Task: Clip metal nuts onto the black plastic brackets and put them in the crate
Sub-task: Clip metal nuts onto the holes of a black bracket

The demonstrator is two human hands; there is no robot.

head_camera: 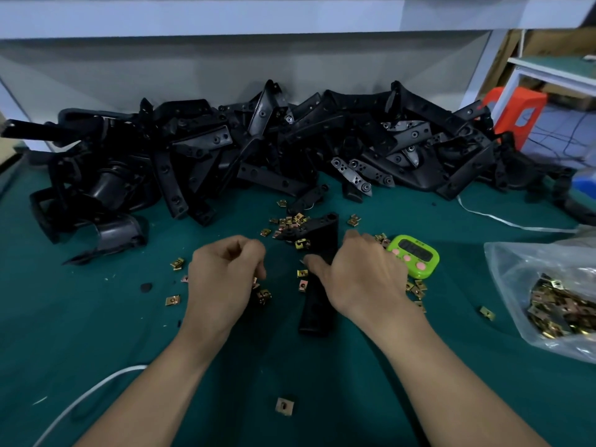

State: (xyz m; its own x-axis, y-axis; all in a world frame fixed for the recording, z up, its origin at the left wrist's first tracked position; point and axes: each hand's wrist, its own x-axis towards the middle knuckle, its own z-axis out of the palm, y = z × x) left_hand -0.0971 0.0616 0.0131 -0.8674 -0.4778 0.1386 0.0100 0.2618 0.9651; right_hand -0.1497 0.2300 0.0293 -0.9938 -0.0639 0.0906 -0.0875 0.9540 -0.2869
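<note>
Green matting covers the bench, with a long heap of black plastic parts piled against the grey back wall. One bracket lies flat at the middle of the mat, apart from the heap. Its long axis runs away from the person, with the far end leaning slightly right. It is matte black and narrow, blunt at the near end, and a shorter arm branches left at the far end.

The right hand grips the bracket's middle, thumb against its left edge and fingers curved over the right side. The left hand sits just left of the bracket with its fingers curled under. Brass-coloured metal nuts lie scattered around both hands, and one shows at the left fingertips, but whether it is pinched cannot be told.

A green timer sits just beyond the right hand, and a clear bag of nuts lies further right.
</note>
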